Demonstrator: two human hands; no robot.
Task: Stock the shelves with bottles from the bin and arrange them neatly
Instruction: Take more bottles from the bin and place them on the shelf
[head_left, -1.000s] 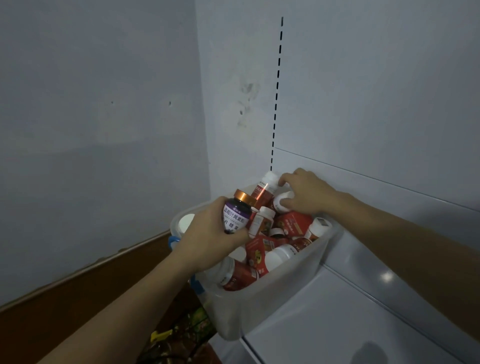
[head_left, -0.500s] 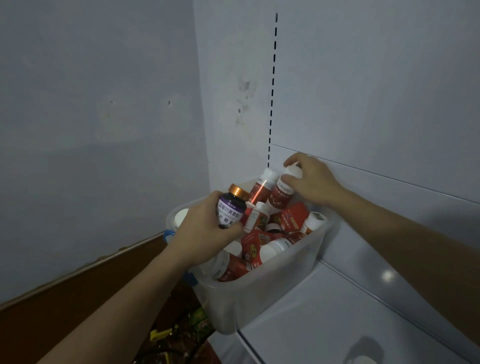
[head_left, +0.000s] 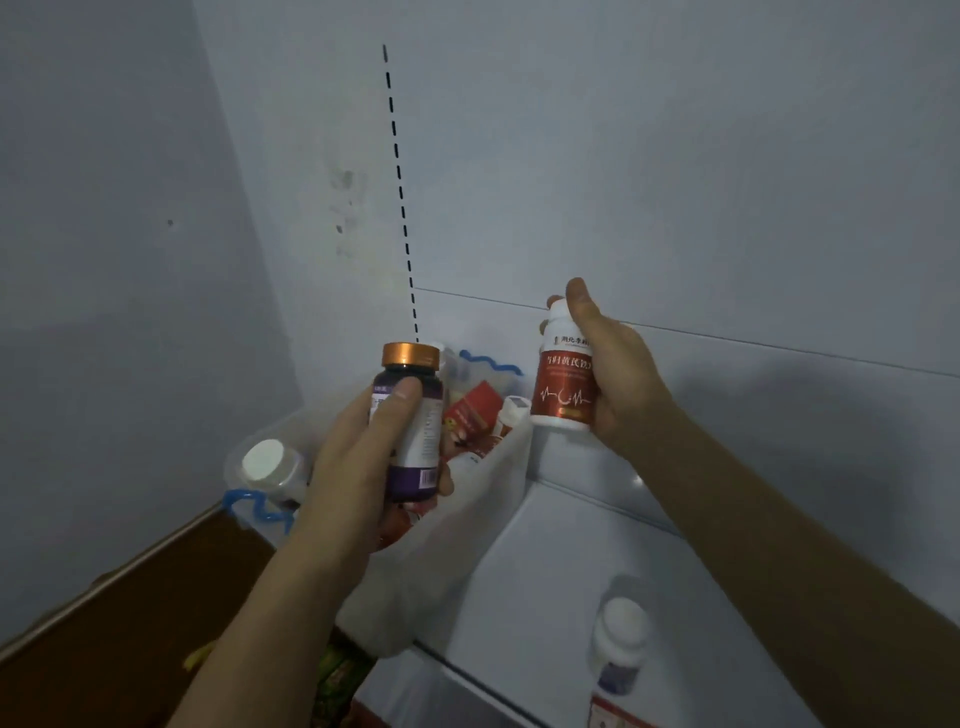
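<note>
1. Left hand (head_left: 363, 462) raised over the bin (head_left: 467, 525), fingers + thumb wrapped round a dark purple bottle (head_left: 413, 431) w/ orange cap, held upright, label side turned away.
2. Right hand (head_left: 618, 384) up at approx. same height, clenched round a red-label white bottle (head_left: 563, 382), thumb lying up along the cap; bottle upright, just right of the bin's rim.
3. Count: 2 bottles in hand, 1 per hand. In the bin approx. 3–4 red/white ones showing, plus 1 white-capped bottle (head_left: 270, 465) at its left end. 1 more white-capped bottle (head_left: 621, 644) standing on the white shelf top (head_left: 545, 571), lower right.
4. Hidden: most of bin contents behind left hand + translucent wall, exact no. can't tell. Blue wavy handles (head_left: 260, 512) partly seen. Label text too small to read.
</note>
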